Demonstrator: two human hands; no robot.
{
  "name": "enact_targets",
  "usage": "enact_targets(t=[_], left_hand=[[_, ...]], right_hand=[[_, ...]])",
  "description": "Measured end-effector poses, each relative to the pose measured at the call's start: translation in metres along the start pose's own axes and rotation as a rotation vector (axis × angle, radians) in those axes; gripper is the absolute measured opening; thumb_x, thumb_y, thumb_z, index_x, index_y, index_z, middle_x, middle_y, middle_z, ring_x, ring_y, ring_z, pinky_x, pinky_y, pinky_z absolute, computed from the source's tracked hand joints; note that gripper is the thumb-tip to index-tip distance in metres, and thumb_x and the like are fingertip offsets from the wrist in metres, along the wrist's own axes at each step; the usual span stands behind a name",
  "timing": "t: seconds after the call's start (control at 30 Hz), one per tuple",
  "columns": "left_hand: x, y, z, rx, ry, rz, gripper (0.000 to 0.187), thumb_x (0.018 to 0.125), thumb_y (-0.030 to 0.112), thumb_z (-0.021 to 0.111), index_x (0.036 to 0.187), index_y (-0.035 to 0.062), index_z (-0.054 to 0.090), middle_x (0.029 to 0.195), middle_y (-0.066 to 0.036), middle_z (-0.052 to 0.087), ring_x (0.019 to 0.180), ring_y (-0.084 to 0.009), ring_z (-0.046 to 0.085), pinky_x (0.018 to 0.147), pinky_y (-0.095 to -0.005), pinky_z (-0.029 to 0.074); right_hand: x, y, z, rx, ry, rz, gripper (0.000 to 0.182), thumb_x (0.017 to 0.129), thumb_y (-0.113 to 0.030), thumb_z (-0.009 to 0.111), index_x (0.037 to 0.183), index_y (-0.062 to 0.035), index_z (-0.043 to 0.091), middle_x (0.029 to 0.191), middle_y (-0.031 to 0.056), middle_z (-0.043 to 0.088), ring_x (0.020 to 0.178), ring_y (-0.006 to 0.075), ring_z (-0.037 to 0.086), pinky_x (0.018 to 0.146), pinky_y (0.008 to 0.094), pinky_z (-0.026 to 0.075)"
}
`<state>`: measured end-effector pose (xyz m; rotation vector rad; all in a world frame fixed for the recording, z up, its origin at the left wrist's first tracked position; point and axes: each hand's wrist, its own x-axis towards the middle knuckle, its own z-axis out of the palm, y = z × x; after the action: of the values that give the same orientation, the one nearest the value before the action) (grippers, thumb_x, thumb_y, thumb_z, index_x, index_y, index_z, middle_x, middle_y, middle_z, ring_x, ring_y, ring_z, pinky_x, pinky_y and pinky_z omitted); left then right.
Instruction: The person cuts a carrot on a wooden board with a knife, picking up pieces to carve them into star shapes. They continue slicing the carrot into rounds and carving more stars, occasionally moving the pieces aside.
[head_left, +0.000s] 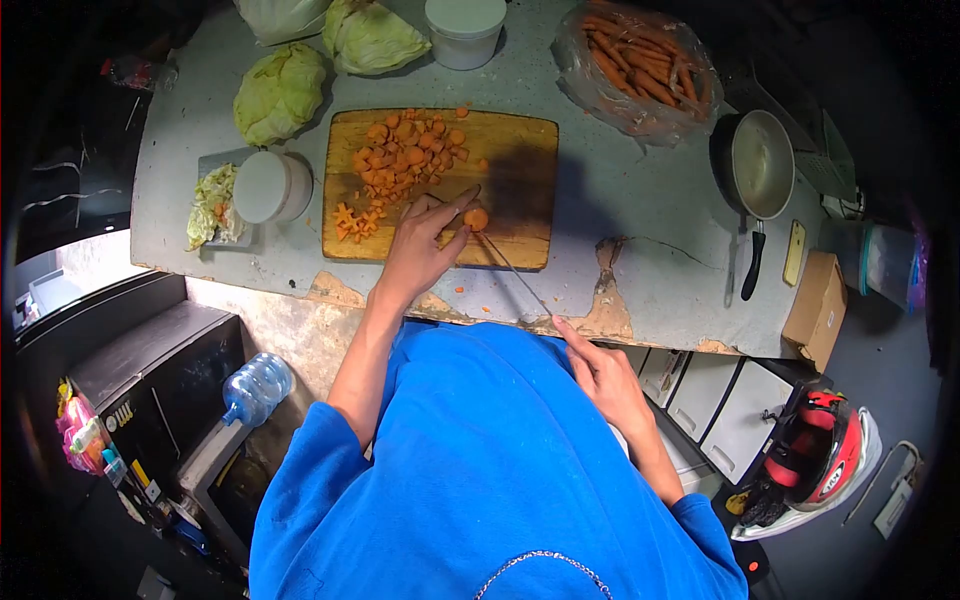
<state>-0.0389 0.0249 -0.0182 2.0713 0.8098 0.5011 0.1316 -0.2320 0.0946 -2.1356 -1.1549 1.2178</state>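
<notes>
A wooden cutting board (530,190) lies near the front edge of the counter. Over its lower part, my left hand (425,245) has its fingers closed around an orange carrot piece (476,218). The knife (515,270) slants from the carrot down to my right hand (598,372), which grips its handle at the counter's edge; the handle is mostly hidden by my fingers. Its thin blade reaches to the carrot. A pile of cut carrot pieces (405,158) covers the board's upper left, with smaller bits (357,222) below it.
Behind the board are cabbages (280,95), a white tub (465,30) and a bag of carrots (640,70). A lidded container (270,188) and cabbage scraps (213,205) sit left. To the right are a frying pan (762,165), a phone (794,252) and a cardboard box (815,310).
</notes>
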Motion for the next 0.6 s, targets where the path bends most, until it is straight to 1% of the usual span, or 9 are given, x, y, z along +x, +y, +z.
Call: enact_targets(t=[0.03, 0.17, 0.23, 0.37, 0.43, 0.47, 0.5, 0.53, 0.6], left_hand=[[0.0, -0.001, -0.001, -0.001, 0.002, -0.024, 0.043, 0.092, 0.014, 0.071, 0.135, 0.013, 0.071, 0.099, -0.011, 0.073, 0.092, -0.0267, 0.06, 0.09, -0.0388, 0.049], [0.0, 0.006, -0.003, -0.025, -0.001, -0.057, 0.044, 0.092, 0.014, 0.071, 0.137, 0.0131, 0.07, 0.096, -0.011, 0.072, 0.088, -0.0261, 0.059, 0.089, -0.0388, 0.048], [0.001, 0.005, -0.001, -0.036, 0.029, 0.012, 0.046, 0.092, 0.014, 0.071, 0.138, 0.0135, 0.069, 0.092, -0.011, 0.072, 0.088, -0.0257, 0.059, 0.09, -0.0393, 0.047], [0.001, 0.004, -0.001, -0.023, 0.009, 0.0, 0.047, 0.092, 0.014, 0.071, 0.139, 0.0131, 0.069, 0.092, -0.01, 0.072, 0.088, -0.0256, 0.058, 0.091, -0.0398, 0.047], [0.002, 0.008, -0.001, -0.05, 0.032, 0.003, 0.048, 0.092, 0.013, 0.071, 0.14, 0.0124, 0.068, 0.098, -0.008, 0.075, 0.088, -0.0252, 0.058, 0.092, -0.0393, 0.047], [0.002, 0.007, -0.002, -0.05, 0.032, 0.003, 0.048, 0.092, 0.013, 0.071, 0.14, 0.0124, 0.068, 0.098, -0.008, 0.075, 0.088, -0.0252, 0.058, 0.092, -0.0393, 0.047], [0.001, 0.005, -0.002, -0.025, 0.007, -0.009, 0.049, 0.092, 0.013, 0.071, 0.141, 0.0121, 0.067, 0.101, -0.007, 0.076, 0.089, -0.0249, 0.058, 0.092, -0.0389, 0.048], [0.001, 0.003, -0.002, -0.001, -0.017, -0.021, 0.049, 0.092, 0.013, 0.071, 0.141, 0.0119, 0.067, 0.104, -0.006, 0.077, 0.09, -0.0246, 0.059, 0.093, -0.0386, 0.048], [0.001, 0.006, -0.003, -0.007, -0.006, -0.013, 0.049, 0.092, 0.014, 0.071, 0.141, 0.012, 0.067, 0.104, -0.007, 0.077, 0.09, -0.0244, 0.059, 0.092, -0.0384, 0.048]], right_hand=[[0.0, 0.0, 0.002, 0.0, -0.003, -0.003, 0.052, 0.102, -0.012, 0.056, 0.152, -0.0217, 0.055, 0.094, 0.0238, 0.074, 0.076, 0.0404, 0.072, 0.075, 0.0453, 0.056], [-0.001, -0.005, 0.007, -0.001, -0.002, 0.056, 0.051, 0.103, -0.014, 0.056, 0.153, -0.0222, 0.054, 0.096, 0.0234, 0.075, 0.084, 0.0405, 0.074, 0.08, 0.0445, 0.056], [-0.003, -0.007, 0.009, -0.004, -0.001, 0.085, 0.051, 0.104, -0.015, 0.055, 0.154, -0.0224, 0.053, 0.096, 0.0237, 0.075, 0.086, 0.0407, 0.075, 0.081, 0.0443, 0.056], [-0.006, -0.007, 0.013, 0.052, -0.003, 0.105, 0.05, 0.105, -0.016, 0.055, 0.154, -0.0232, 0.053, 0.098, 0.0254, 0.074, 0.092, 0.0407, 0.075, 0.083, 0.0434, 0.056], [-0.007, -0.008, 0.013, 0.064, -0.006, 0.114, 0.049, 0.106, -0.016, 0.054, 0.154, -0.0234, 0.053, 0.099, 0.0259, 0.074, 0.095, 0.0405, 0.075, 0.085, 0.0432, 0.056], [-0.007, -0.009, 0.014, 0.057, -0.003, 0.123, 0.049, 0.106, -0.016, 0.054, 0.154, -0.0232, 0.053, 0.101, 0.0261, 0.074, 0.098, 0.0403, 0.075, 0.086, 0.0427, 0.056], [-0.007, -0.009, 0.014, 0.051, 0.001, 0.133, 0.048, 0.106, -0.016, 0.054, 0.154, -0.0229, 0.052, 0.103, 0.0262, 0.074, 0.101, 0.04, 0.075, 0.087, 0.0422, 0.056], [-0.007, -0.009, 0.014, 0.051, 0.002, 0.133, 0.048, 0.106, -0.016, 0.054, 0.154, -0.0229, 0.052, 0.103, 0.0262, 0.074, 0.101, 0.04, 0.075, 0.087, 0.0422, 0.056], [-0.007, -0.007, 0.016, 0.074, -0.005, 0.135, 0.049, 0.106, -0.016, 0.054, 0.154, -0.0227, 0.052, 0.105, 0.0262, 0.074, 0.105, 0.0399, 0.074, 0.089, 0.0414, 0.055]])
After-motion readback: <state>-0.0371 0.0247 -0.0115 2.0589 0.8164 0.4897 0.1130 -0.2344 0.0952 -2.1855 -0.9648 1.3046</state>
